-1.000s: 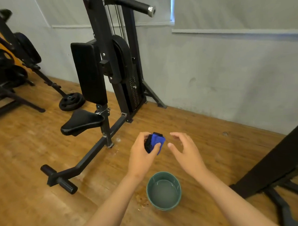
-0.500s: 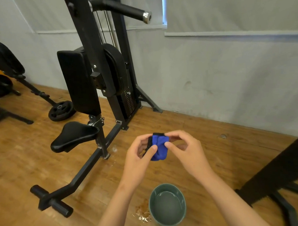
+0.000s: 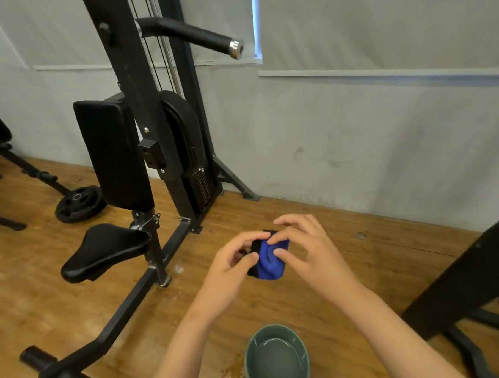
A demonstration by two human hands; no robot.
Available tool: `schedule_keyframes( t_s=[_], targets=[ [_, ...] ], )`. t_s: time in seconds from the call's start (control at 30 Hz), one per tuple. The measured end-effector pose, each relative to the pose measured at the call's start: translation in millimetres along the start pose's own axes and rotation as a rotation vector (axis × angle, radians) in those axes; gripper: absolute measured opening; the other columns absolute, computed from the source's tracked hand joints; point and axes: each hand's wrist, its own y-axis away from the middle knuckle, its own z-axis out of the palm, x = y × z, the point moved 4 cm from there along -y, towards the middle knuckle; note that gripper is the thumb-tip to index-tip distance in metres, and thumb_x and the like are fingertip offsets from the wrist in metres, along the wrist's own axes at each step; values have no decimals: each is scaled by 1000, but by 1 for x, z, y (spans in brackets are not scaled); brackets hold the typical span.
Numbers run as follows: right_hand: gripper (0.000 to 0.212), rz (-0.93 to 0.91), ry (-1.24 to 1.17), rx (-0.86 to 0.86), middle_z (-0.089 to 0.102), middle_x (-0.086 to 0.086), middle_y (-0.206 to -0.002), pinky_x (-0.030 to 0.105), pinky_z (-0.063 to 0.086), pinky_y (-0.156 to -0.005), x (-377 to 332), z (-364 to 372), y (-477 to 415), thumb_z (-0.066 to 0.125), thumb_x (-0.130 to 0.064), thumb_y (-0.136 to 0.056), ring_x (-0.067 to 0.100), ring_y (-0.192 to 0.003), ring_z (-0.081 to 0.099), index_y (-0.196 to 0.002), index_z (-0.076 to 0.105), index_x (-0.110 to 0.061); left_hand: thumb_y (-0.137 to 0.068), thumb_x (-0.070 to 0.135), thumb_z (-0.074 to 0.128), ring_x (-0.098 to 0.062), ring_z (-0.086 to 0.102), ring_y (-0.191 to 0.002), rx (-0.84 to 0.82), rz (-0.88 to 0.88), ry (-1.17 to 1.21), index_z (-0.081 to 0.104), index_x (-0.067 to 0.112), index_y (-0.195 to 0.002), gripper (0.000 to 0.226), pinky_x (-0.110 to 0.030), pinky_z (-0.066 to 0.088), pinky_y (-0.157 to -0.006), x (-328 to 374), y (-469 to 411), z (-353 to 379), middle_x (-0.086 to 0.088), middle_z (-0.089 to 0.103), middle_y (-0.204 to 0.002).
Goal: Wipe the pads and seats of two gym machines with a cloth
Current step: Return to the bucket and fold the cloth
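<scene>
A bunched blue cloth with a black edge (image 3: 270, 260) is held between both hands above the wooden floor. My left hand (image 3: 232, 271) grips its left side with thumb and fingers. My right hand (image 3: 308, 252) pinches its right side with the fingertips. To the left stands a black gym machine with an upright back pad (image 3: 112, 154) and a black saddle-shaped seat (image 3: 102, 251) below it. Part of a second black machine (image 3: 469, 282) shows at the right edge.
A green bowl of water (image 3: 277, 356) stands on the floor just below my hands, with wet splashes beside it. A padded handle bar (image 3: 190, 34) juts out overhead. A weight plate (image 3: 79, 203) lies at left. The machine's base bar (image 3: 111, 332) runs across the floor.
My right hand closed in and took hold of the cloth alongside my left. The view shifted, so the machine and bowl appear lower and further left.
</scene>
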Motion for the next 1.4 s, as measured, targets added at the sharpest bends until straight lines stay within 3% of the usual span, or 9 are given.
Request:
schedule_keyframes(
  t_s=[0.17,0.3,0.43,0.57,0.73,0.83,1.0,1.17,1.4],
  targets=[
    [19,37,-160,20,56,-19,-110,7,31,-94,-4,0,-3,68,-9,-84,-1,-110,46,-89,65,-27,-80,-7,64,-9,55,-113,-49,43,-73,62,26,-114,47,-19,44,-91,3,-2,-3,4,59,-118],
    [26,117,-302,26,59,-19,-103,11,40,-88,-5,1,-5,66,-4,-85,6,-103,55,-86,63,-29,-82,4,70,-1,50,-117,-3,100,-185,66,28,-103,31,-9,37,-92,8,-5,-8,9,53,-120],
    [21,142,-357,36,61,-20,-105,14,41,-91,-7,1,-5,63,-4,-86,6,-107,56,-86,63,-25,-82,15,70,0,51,-118,8,67,-247,66,26,-87,13,-22,39,-97,3,-8,-13,24,49,-124],
    [18,217,-491,16,67,-10,-93,22,48,-87,-5,0,-7,60,-4,-90,9,-96,63,-85,60,-21,-83,7,68,2,46,-125,25,102,-260,63,14,-81,8,-4,29,-96,3,-10,-19,22,60,-120],
    [19,281,-604,74,65,-9,-79,20,49,-71,-1,-4,-9,61,1,-89,8,-76,62,-82,58,-16,-78,28,65,-15,64,-89,28,29,-80,57,6,-82,25,-33,50,-82,3,-10,-25,-5,67,-86],
    [20,289,-614,88,66,-10,-77,21,47,-67,2,-7,-11,60,3,-89,7,-72,61,-81,58,-15,-75,37,63,-20,60,-77,52,25,-57,58,10,-84,30,-34,49,-72,5,-10,-27,-11,64,-82],
    [17,309,-618,104,66,-13,-74,16,46,-66,7,-12,-11,60,3,-89,4,-71,60,-81,59,-12,-90,18,62,-10,61,-73,64,7,-109,59,16,-87,5,-19,47,-66,5,-8,-27,3,65,-76],
    [13,350,-593,66,67,-11,-74,19,48,-60,11,-19,-9,60,1,-89,8,-70,61,-82,60,-11,-93,21,59,-8,61,-78,20,-57,-66,61,18,-88,6,-21,49,-66,1,-8,-30,9,64,-80],
    [15,474,-725,21,61,-7,-66,17,38,-47,9,-11,-3,56,-4,-92,5,-55,49,-80,57,-13,-76,27,77,-21,59,-89,-85,-289,422,58,18,-90,25,-34,47,-72,-14,-3,-16,-5,62,-93]
  ],
)
